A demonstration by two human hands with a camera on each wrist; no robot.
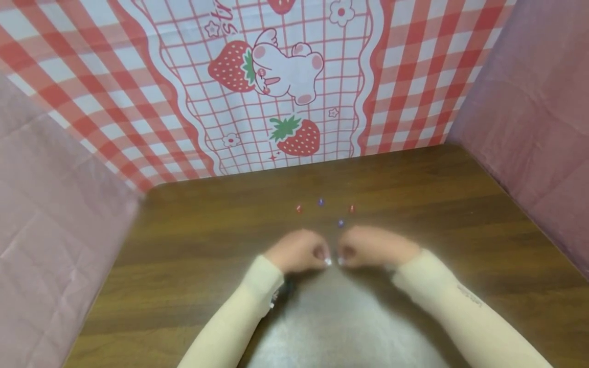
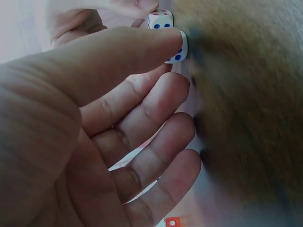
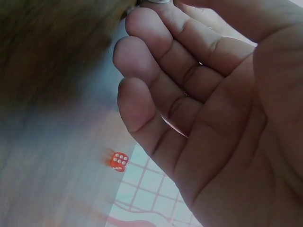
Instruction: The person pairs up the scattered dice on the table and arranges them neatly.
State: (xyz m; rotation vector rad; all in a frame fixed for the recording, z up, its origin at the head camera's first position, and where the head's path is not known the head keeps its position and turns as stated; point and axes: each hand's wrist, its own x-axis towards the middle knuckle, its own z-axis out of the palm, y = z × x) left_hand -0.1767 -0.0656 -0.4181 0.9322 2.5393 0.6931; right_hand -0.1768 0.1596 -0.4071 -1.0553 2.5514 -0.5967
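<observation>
My left hand (image 1: 299, 250) pinches a white die (image 2: 179, 56) with blue pips between thumb and index finger, low over the table. The thumb covers much of that die in the left wrist view. Facing it, my right hand (image 1: 375, 247) pinches another white die (image 2: 161, 20), which shows red and blue pips. Only a sliver of this die shows at the top edge of the right wrist view. A small gap separates the two hands. Beyond them on the table lie a red die (image 1: 299, 208), a blue die (image 1: 321, 202), a second red die (image 1: 352, 208) and a second blue die (image 1: 341, 223).
The brown wood-grain table (image 1: 207, 220) spreads around both hands. A red-and-white checked cloth (image 1: 405, 76) with strawberries hangs along the back edge. Pink cloth walls (image 1: 529, 102) stand at the left and right sides. Light reflects off the tabletop near the front.
</observation>
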